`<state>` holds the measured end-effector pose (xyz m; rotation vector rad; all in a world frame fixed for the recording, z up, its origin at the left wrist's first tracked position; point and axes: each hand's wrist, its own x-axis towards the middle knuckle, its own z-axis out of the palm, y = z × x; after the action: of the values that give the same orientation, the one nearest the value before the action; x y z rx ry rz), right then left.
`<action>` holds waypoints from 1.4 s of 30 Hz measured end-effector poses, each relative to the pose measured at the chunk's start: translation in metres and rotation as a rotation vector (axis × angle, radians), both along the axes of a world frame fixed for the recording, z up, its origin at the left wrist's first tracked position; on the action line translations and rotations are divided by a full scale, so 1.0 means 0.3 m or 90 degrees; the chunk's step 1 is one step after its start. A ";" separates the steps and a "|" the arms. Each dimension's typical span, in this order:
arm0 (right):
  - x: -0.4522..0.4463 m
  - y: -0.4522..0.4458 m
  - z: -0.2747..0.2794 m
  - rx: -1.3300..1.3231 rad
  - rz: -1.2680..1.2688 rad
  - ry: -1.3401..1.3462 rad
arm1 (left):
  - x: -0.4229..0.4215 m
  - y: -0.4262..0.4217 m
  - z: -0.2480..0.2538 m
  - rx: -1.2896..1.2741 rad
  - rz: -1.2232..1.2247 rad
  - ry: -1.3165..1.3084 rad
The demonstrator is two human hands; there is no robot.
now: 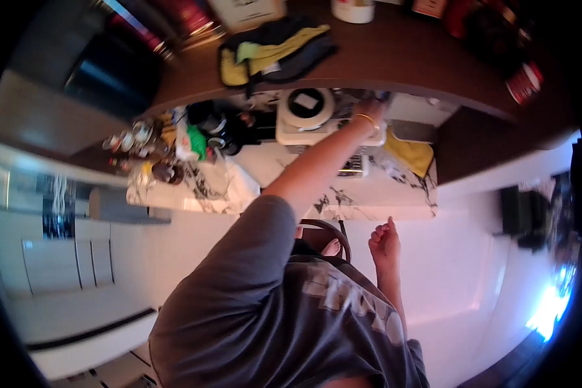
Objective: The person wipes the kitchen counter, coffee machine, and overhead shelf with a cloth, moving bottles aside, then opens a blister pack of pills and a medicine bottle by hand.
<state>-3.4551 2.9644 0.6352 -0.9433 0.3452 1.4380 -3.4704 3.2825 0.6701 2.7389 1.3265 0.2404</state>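
Note:
My left hand (371, 108), with a gold bangle at the wrist, reaches across the marble-patterned counter (368, 200) to its back. It is at the far right corner of a white appliance (294, 137) with a round white lid-like top (306, 108) and a dark disc in its middle. Blur and shadow hide the fingertips, so what they touch cannot be made out. My right hand (385, 244) hangs before the counter's front edge, fingers curled in and one digit pointing up, with nothing visible in it. A yellow cloth (412, 155) lies right of the appliance.
An overhanging dark wooden shelf (368, 58) carries a black-and-yellow cloth item (275, 52), boxes and a red-labelled jar (525, 83). Bottles and jars (142, 139), a green-and-white packet (196, 142) and black kitchenware (220, 126) crowd the counter's left. A round-rimmed stool (330, 226) stands below.

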 end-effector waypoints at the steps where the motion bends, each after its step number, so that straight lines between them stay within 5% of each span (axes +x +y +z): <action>1: -0.003 0.014 0.024 -0.036 -0.003 -0.016 | 0.010 -0.008 -0.007 0.028 0.004 -0.057; 7: 0.039 0.004 0.006 0.056 0.160 -0.013 | 0.042 -0.055 -0.026 0.012 0.108 -0.103; 10: -0.004 0.029 0.020 0.011 0.119 -0.080 | 0.024 -0.098 -0.001 -0.058 0.134 -0.180; 16: -0.055 0.098 0.059 0.003 0.154 -0.084 | -0.059 -0.253 0.085 0.181 0.013 -0.331; 24: -0.094 0.213 0.082 0.086 0.211 -0.020 | -0.128 -0.257 0.026 0.134 0.006 -0.261; 30: -0.113 0.225 0.048 0.046 0.233 -0.033 | -0.431 -0.433 0.044 0.062 -0.089 -0.427; 34: -0.186 0.212 -0.023 -0.029 0.292 -0.122 | -0.854 -0.548 -0.180 0.073 0.105 -0.512; 36: -0.243 0.207 -0.038 0.038 0.404 -0.112 | -1.129 -0.580 -0.222 0.111 0.277 -0.395; 42: -0.515 0.294 0.029 -0.007 0.486 -0.072 | -1.965 -0.412 -0.260 0.289 0.690 -0.401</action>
<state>-3.6097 3.0525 0.6440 -1.2289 -0.1171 2.0551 -4.0598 3.1589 0.5920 1.5507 2.5009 1.4354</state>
